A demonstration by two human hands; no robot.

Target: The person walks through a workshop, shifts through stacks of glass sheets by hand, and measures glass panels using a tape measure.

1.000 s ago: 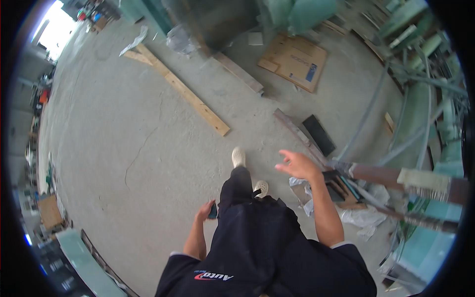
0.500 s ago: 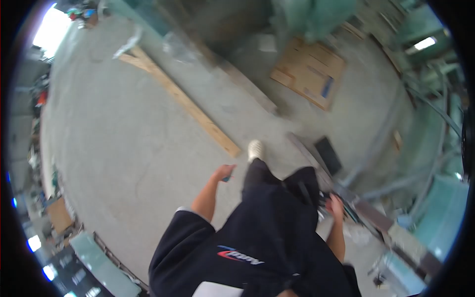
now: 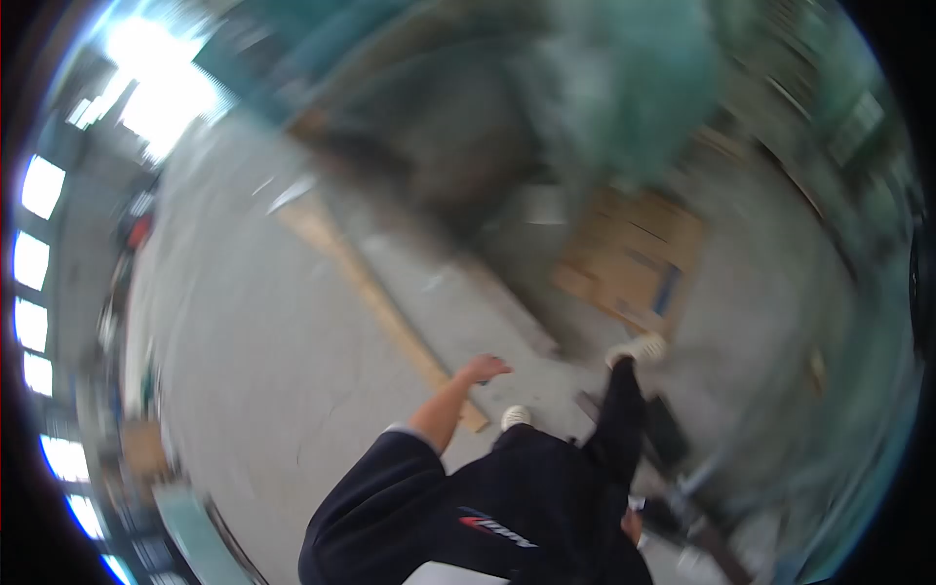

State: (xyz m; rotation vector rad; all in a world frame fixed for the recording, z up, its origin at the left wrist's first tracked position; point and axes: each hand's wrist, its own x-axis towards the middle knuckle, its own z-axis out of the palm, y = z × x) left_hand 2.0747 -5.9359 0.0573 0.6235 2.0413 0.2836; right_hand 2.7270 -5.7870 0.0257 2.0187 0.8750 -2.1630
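My left hand hangs in front of me over the floor, above the near end of a long wooden plank. Its fingers are curled, and a small dark bit shows under the palm, too blurred to name. Low at my right side is my right hand, mostly hidden behind my dark clothing. A small white and dark thing shows just above it; whether the hand holds it cannot be made out. One shoe is stretched forward near a flattened cardboard box; the other shoe is close to the plank.
A second, greyish beam lies on the concrete floor right of the plank. Blurred greenish glass-like sheets stand ahead. A dark flat piece and a brownish bar lie to my right. Bright windows line the left.
I have stepped forward, my right leg swinging out toward the cardboard. My left hand has swung forward, and my right hand has dropped back beside my body. The view has tilted up.
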